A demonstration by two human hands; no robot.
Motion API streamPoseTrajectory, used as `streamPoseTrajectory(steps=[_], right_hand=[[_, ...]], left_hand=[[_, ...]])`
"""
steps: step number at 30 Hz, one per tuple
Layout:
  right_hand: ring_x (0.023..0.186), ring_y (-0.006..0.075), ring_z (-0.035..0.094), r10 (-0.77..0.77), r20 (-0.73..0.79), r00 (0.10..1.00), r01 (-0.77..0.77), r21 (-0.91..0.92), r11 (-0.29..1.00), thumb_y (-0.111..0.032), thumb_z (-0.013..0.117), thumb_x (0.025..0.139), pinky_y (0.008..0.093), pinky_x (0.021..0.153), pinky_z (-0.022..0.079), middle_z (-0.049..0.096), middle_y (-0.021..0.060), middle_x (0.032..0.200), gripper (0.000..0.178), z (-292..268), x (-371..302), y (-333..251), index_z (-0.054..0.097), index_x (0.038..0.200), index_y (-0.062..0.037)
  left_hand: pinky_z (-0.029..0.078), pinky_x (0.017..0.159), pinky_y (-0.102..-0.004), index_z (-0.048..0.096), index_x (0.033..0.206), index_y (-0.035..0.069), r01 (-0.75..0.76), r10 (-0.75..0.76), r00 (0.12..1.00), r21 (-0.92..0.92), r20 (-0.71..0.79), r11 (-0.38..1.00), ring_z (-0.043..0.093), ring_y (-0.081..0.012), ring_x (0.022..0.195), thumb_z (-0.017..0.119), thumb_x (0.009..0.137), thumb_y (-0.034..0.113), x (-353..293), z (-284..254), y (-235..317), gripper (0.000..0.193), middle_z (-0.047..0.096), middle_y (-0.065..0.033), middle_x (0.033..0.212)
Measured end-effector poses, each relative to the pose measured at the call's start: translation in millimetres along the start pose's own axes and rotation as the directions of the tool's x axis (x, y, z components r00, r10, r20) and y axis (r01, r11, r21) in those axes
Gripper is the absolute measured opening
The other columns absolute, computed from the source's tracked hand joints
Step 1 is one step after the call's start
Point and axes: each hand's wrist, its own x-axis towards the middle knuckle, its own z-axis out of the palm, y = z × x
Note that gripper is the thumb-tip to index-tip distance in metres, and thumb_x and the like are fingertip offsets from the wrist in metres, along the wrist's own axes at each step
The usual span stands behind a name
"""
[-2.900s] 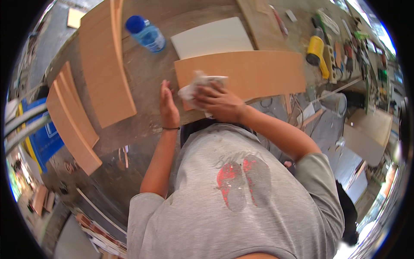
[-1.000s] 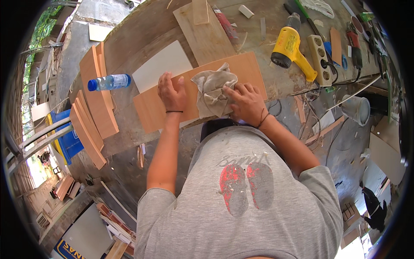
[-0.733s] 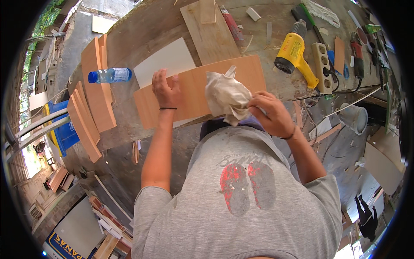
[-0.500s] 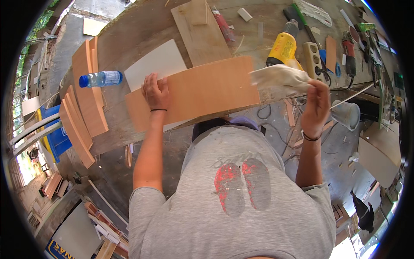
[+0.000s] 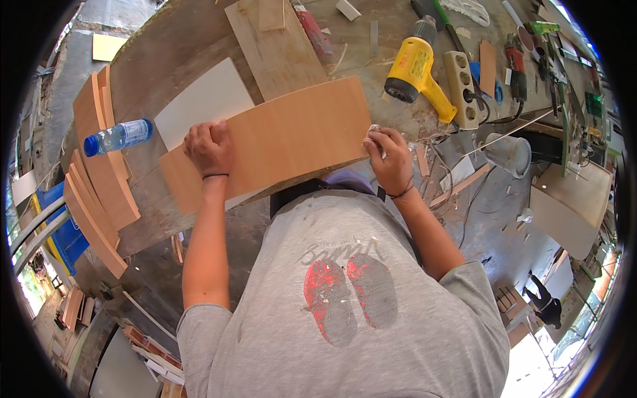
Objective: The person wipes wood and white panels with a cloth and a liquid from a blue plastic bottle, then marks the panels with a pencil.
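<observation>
Tan panel, bowed edge — L hand atop, R hand w/ crumpled cloth.

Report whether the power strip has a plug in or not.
In: a black plug sits in the cream power strip, its black cable curving away.

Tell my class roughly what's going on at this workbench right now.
A person has both bare hands at a curved wood-coloured panel on a workbench. The left hand rests, curled, on its left part; the right hand, at its right end, pinches something pale, mostly hidden. A white board lies just beyond it, a bottle is off left and a yellow power tool off right.
</observation>
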Motion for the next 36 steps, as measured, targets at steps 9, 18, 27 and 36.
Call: streamPoseTrajectory(steps=[9,18,27,36], right_hand=[[0.069,0.0342,0.058,0.016,0.019,1.000,-0.016,-0.007,1.000,-0.007,0.064,0.082,0.0392,0.062,0.047,0.058,0.0165,0.077,0.015,9,65,3,0.069,0.096,-0.0047],[0.069,0.0367,0.058,-0.076,0.054,0.996,0.081,-0.101,0.992,-0.007,0.065,0.080,0.0401,0.061,0.047,0.057,0.0174,0.076,0.009,-2,14,1,0.067,0.088,-0.0034],[0.068,0.0355,0.059,-0.043,0.054,0.998,0.044,-0.031,0.999,-0.007,0.063,0.081,0.0399,0.060,0.046,0.059,0.0170,0.076,0.006,0,13,3,0.066,0.085,-0.0025],[0.066,0.0351,0.059,-0.137,-0.059,0.989,0.131,-0.093,0.987,-0.008,0.066,0.081,0.0419,0.059,0.046,0.059,0.0158,0.072,0.006,25,91,5,0.066,0.083,-0.0028]], left_hand=[[0.035,0.092,-0.0434,0.060,0.083,0.011,-0.047,0.044,0.997,0.055,0.056,0.997,0.055,-0.0283,0.096,0.058,0.087,0.037,4,1,3,0.027,0.061,-0.0058,0.093],[0.032,0.095,-0.0427,0.059,0.081,0.013,0.010,-0.012,0.999,0.042,0.049,0.999,0.054,-0.0259,0.098,0.057,0.088,0.037,-1,-1,1,0.025,0.060,-0.0040,0.093],[0.031,0.096,-0.0432,0.059,0.082,0.014,0.011,-0.014,0.998,0.052,0.056,0.999,0.054,-0.0257,0.098,0.057,0.089,0.038,-1,0,-3,0.025,0.060,-0.0035,0.093],[0.037,0.088,-0.0428,0.059,0.081,0.012,-0.044,0.043,0.999,0.081,0.012,0.996,0.056,-0.0280,0.094,0.057,0.089,0.038,0,0,3,0.028,0.062,-0.0055,0.090]])
